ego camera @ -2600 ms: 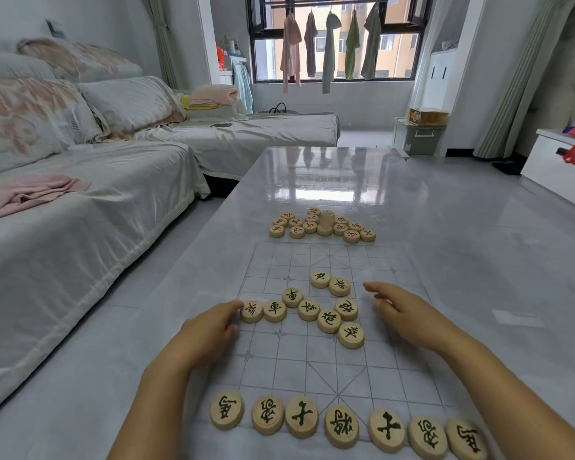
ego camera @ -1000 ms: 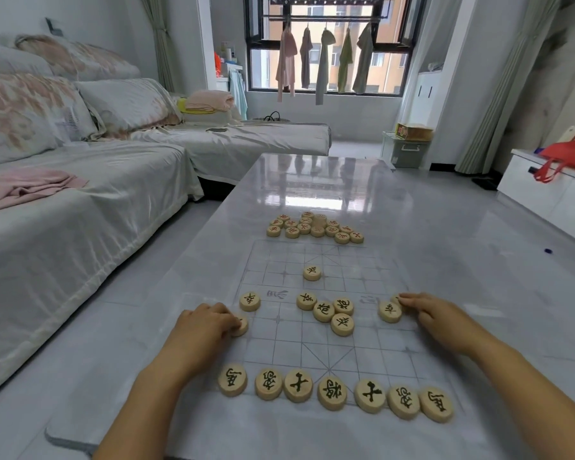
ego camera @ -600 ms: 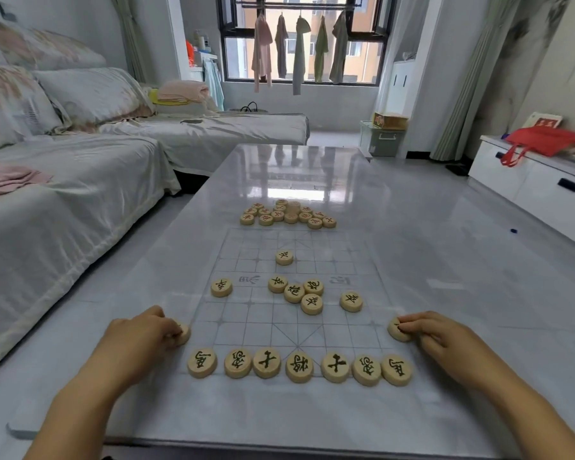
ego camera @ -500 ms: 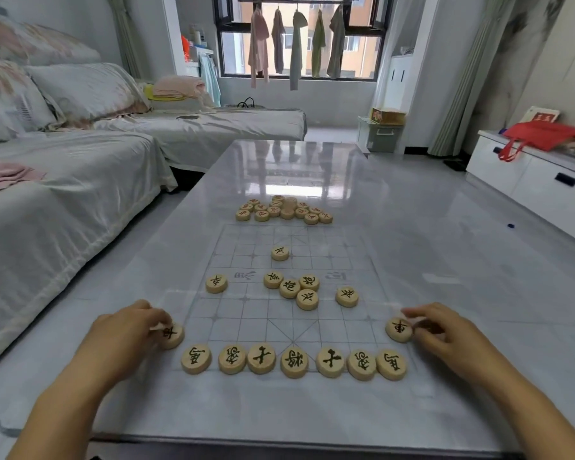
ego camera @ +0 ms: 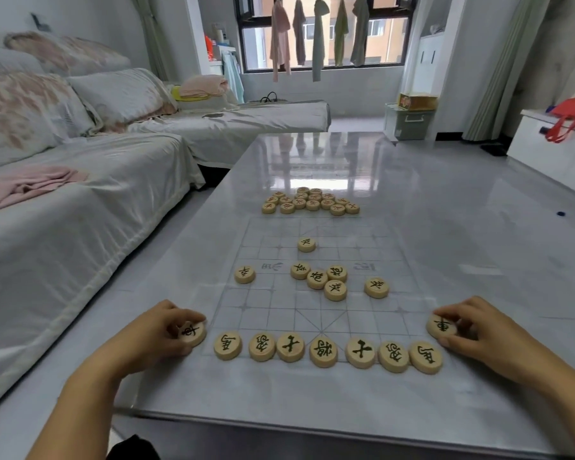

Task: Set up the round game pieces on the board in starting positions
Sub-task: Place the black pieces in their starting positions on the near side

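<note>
Head view: loose pieces [ego camera: 322,280] (perhaps touching) mid-board [ego camera: 312,313].

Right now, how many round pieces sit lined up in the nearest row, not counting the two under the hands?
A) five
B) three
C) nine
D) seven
D: seven pieces form the near row, running between the piece under the left hand and the piece under the right hand.

Both bare forearms reach forward, well apart; left hand [ego camera: 161,330] and right hand [ego camera: 472,327] each curl fingers in a closed pinching grip.
</note>
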`<state>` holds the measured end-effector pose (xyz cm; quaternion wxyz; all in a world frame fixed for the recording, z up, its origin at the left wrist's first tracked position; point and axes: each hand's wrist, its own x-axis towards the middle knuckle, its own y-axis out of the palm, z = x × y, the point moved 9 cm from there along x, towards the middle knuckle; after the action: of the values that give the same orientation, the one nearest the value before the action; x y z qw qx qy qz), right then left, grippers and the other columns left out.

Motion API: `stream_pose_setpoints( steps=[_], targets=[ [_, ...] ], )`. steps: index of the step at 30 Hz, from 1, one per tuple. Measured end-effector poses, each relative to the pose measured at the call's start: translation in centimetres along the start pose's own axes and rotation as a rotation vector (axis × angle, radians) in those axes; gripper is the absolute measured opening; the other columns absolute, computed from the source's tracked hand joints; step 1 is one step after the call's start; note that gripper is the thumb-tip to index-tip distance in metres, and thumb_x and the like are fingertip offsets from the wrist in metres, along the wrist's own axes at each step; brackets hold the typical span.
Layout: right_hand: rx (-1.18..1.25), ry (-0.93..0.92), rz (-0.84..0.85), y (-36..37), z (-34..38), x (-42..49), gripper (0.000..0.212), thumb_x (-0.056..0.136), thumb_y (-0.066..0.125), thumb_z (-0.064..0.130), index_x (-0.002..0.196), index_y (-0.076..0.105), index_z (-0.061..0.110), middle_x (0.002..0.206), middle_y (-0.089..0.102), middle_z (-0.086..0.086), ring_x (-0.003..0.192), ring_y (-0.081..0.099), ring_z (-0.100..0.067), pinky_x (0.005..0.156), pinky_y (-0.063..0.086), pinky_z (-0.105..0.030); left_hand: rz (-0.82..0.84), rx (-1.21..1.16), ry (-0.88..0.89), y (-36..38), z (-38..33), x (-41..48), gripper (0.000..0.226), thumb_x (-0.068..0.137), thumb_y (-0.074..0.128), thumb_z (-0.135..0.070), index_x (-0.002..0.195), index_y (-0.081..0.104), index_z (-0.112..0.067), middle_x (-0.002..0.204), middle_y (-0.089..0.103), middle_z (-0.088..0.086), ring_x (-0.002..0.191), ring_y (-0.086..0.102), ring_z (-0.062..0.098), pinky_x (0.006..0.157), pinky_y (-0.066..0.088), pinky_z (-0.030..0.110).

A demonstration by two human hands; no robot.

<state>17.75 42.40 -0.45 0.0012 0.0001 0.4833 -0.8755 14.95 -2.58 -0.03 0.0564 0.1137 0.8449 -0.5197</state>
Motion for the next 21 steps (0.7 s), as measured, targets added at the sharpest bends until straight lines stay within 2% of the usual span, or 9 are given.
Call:
stream_pose_setpoints(
  steps=[5,9,11,14,18,21],
  targets=[
    [0.006,-0.008,0.059,0.0,-1.0,-1.4,0.034,0.074,0.074,0.025,0.102,0.057,0.035,0.097,0.052,0.011,0.087,0.055,-0.008,0.07,0.044,-0.012,0.022,-0.043,-0.01,-0.1,0.7,-1.2,0.046,0.078,0.071,-0.009,0.116,0.058,-0.033,0.097,0.048,-0.006,0.091,0.052,0.01,0.08,0.037,0.017],
    [0.029,-0.056,0.054,-0.1,-0.6,-2.0,0.035,0.072,0.076,0.02,0.095,0.056,0.038,0.095,0.054,0.009,0.086,0.056,-0.009,0.075,0.04,-0.004,0.043,-0.057,0.013,0.2,0.3,-1.4,0.047,0.078,0.07,-0.008,0.116,0.057,-0.033,0.1,0.047,-0.006,0.094,0.053,0.01,0.089,0.041,0.022],
    [0.033,-0.074,0.06,0.0,-0.4,-2.2,0.035,0.072,0.076,0.02,0.094,0.056,0.039,0.096,0.054,0.01,0.093,0.053,-0.002,0.075,0.04,-0.004,0.054,-0.067,0.031,0.5,0.0,-1.5,0.05,0.076,0.073,-0.011,0.114,0.054,-0.038,0.1,0.048,-0.008,0.093,0.053,0.008,0.086,0.039,0.02],
    [0.038,-0.07,0.073,0.2,-0.5,-2.2,0.037,0.073,0.075,0.022,0.095,0.053,0.041,0.097,0.053,0.009,0.091,0.054,-0.006,0.076,0.04,-0.004,0.057,-0.079,0.031,0.6,-0.2,-1.5,0.054,0.072,0.076,-0.014,0.11,0.052,-0.042,0.096,0.051,-0.006,0.09,0.054,0.01,0.081,0.04,0.018],
    [0.034,-0.061,0.076,0.4,-0.8,-2.2,0.039,0.073,0.075,0.025,0.096,0.051,0.043,0.098,0.052,0.013,0.089,0.056,-0.01,0.079,0.041,-0.008,0.041,-0.055,0.001,0.6,-0.3,-1.3,0.034,0.068,0.079,-0.023,0.091,0.059,-0.037,0.085,0.056,-0.004,0.077,0.054,0.011,0.072,0.044,0.023],
    [0.034,-0.06,0.074,0.4,-0.8,-2.2,0.036,0.072,0.076,0.027,0.093,0.051,0.044,0.097,0.054,0.011,0.088,0.056,-0.01,0.079,0.041,-0.009,0.001,-0.028,-0.023,0.6,-0.4,-1.1,0.03,0.067,0.079,-0.031,0.088,0.058,-0.033,0.079,0.059,-0.005,0.071,0.053,0.01,0.064,0.041,0.022]
  ],
)
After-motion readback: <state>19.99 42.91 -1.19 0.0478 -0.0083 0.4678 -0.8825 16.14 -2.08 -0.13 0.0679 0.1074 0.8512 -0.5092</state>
